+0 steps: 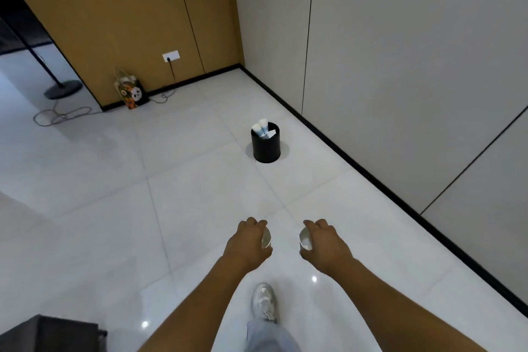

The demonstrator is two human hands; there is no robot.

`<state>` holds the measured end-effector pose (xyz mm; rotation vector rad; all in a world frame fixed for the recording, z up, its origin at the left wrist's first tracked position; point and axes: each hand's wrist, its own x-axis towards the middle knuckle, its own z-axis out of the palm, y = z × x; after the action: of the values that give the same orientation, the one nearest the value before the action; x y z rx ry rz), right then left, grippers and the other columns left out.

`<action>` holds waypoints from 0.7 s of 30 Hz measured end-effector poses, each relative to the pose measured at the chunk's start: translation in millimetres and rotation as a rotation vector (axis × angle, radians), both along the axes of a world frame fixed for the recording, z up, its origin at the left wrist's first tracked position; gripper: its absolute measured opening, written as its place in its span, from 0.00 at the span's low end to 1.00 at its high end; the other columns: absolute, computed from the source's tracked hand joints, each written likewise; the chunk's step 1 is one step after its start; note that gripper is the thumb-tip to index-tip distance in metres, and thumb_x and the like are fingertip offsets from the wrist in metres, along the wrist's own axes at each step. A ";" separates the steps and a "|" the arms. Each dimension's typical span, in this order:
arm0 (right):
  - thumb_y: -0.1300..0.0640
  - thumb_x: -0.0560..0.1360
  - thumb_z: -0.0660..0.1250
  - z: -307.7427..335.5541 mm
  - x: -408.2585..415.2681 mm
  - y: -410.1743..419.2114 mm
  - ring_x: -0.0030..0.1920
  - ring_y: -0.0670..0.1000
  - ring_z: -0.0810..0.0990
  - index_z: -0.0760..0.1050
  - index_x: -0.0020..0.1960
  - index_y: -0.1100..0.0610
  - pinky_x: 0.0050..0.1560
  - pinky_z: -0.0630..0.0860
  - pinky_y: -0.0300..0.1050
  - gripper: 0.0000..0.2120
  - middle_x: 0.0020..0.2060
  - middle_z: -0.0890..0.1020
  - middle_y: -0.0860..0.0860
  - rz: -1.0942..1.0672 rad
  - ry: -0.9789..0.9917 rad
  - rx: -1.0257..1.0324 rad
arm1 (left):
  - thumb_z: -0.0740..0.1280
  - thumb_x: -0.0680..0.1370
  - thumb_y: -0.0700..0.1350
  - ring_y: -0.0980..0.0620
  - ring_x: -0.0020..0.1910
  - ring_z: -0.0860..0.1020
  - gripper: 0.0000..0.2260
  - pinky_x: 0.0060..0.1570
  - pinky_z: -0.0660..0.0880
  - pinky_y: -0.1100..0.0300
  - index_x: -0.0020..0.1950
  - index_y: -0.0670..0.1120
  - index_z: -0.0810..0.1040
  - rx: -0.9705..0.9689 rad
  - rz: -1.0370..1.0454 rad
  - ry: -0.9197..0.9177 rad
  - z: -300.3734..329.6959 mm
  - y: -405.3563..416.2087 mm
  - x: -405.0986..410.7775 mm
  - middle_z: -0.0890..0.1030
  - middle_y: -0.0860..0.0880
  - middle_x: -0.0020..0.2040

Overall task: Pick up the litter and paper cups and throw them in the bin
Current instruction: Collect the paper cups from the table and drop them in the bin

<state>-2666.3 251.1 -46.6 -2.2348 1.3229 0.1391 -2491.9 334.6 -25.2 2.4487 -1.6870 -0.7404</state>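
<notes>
At far left, a floor-lamp base (63, 88) is seen on the tiled floor (114, 180), with a loose cable (61, 114) coiled beside it. A patterned bag (131, 93) is propped against the wood-panelled wall (114, 8), below a wall socket (170, 56). A dark piece of furniture (51, 333) occupies the lower left corner. The left hand (247, 243) is curled around a white paper cup (265, 238), which is held on its side with the mouth turned toward the centre. A black bin (265, 144) is set on the floor well ahead of both hands, near the grey wall (400, 66); several cups and a scrap of paper (263, 128) protrude from it. A white shoe (264, 303) is planted below the hands. The right hand (324, 243) is closed around a second paper cup (305, 238), likewise tipped inward.
</notes>
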 end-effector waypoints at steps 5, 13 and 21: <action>0.49 0.75 0.66 -5.8 66.9 -103.4 0.64 0.54 0.68 0.60 0.73 0.52 0.58 0.75 0.50 0.30 0.65 0.67 0.52 -0.013 0.000 -0.006 | 0.65 0.76 0.51 0.48 0.67 0.64 0.29 0.59 0.73 0.52 0.74 0.48 0.61 -0.003 0.007 0.004 -5.4 -105.4 71.9 0.66 0.49 0.68; 0.49 0.75 0.66 7.3 161.1 -251.0 0.64 0.54 0.68 0.60 0.73 0.52 0.57 0.75 0.49 0.30 0.65 0.67 0.52 -0.042 -0.037 -0.021 | 0.66 0.76 0.51 0.48 0.66 0.65 0.28 0.59 0.73 0.53 0.74 0.48 0.61 -0.013 -0.008 -0.009 10.0 -258.8 171.3 0.66 0.48 0.68; 0.50 0.74 0.66 -8.5 223.9 -418.9 0.64 0.54 0.68 0.60 0.73 0.52 0.57 0.75 0.48 0.30 0.65 0.67 0.52 -0.023 -0.013 0.008 | 0.66 0.76 0.52 0.48 0.67 0.64 0.28 0.59 0.73 0.53 0.74 0.49 0.61 0.013 0.012 -0.007 -7.7 -420.5 237.4 0.66 0.49 0.68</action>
<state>-2442.4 -167.8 -55.0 -2.2097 1.3379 0.1214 -2254.5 -85.8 -32.9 2.4705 -1.6743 -0.7446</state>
